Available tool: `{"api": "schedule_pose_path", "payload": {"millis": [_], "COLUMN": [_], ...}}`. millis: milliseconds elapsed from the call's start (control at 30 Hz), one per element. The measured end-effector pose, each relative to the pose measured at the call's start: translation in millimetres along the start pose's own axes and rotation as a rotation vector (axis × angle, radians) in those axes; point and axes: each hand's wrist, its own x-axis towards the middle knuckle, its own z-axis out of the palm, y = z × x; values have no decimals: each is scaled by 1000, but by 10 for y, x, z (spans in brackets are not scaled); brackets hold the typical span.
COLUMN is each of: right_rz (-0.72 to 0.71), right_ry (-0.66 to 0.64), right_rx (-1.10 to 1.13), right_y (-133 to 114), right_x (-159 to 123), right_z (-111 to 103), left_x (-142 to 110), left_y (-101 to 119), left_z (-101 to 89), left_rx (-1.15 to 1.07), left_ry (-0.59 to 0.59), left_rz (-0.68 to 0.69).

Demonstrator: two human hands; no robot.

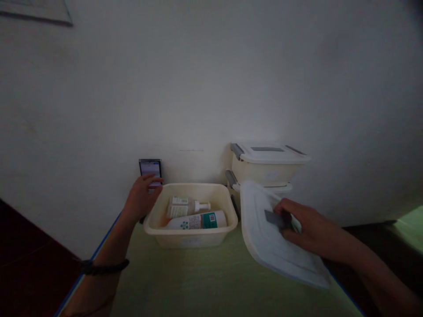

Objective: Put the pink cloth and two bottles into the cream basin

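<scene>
My right hand (297, 222) grips a white plastic lid (261, 237) by its grey handle, holding it tilted to the right of an uncovered cream storage bin (191, 240). Inside the bin lie a clear pump bottle (181, 207) with a white top and a white bottle (198, 221) with a green label, both on their sides. My left hand (143, 196) is at the bin's left rim with its fingers apart and nothing held. Whether it touches the rim, I cannot tell. Just behind its fingers stands a phone (150, 168) with a lit screen.
Two lidded bins are stacked against the wall at the back right; the upper bin (269, 169) has grey latches, and the lower one is mostly hidden by the lid. The pale green table (178, 281) has blue edges left and right. A frame corner (39, 13) hangs at upper left.
</scene>
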Motion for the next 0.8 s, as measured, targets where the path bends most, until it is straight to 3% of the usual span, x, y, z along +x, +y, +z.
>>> {"api": "schedule_pose_path", "payload": {"millis": [100,200,267,433,600,667,800], "right_rz": [-69,-129,-216,-406,-303,-221,-97], "right_ry": [71,139,204,391,773,772,572], "right_rx": [26,3,-14,27,214,403,989], "right_y": [-369,-708,-892,-1052,-805,-731,-751], "right_x": [192,386,499,748,971,1037,1053], "right_z": [-82,-63,-29,35,198,279,312], "left_x": [-160,-349,-438,-427,-273,-248,-246], "left_y": [259,475,567,585,395,353,356], "left_z": [-109,-148,-126,-96,-243,-278,-247], "left_rx": [-50,-521,-701,-770,-869,-869,-811], "left_ry": [-84,-455,-581,-485,-276,-236,-121], "left_rz": [65,46,-4,-118,-122,-126,-133]}}
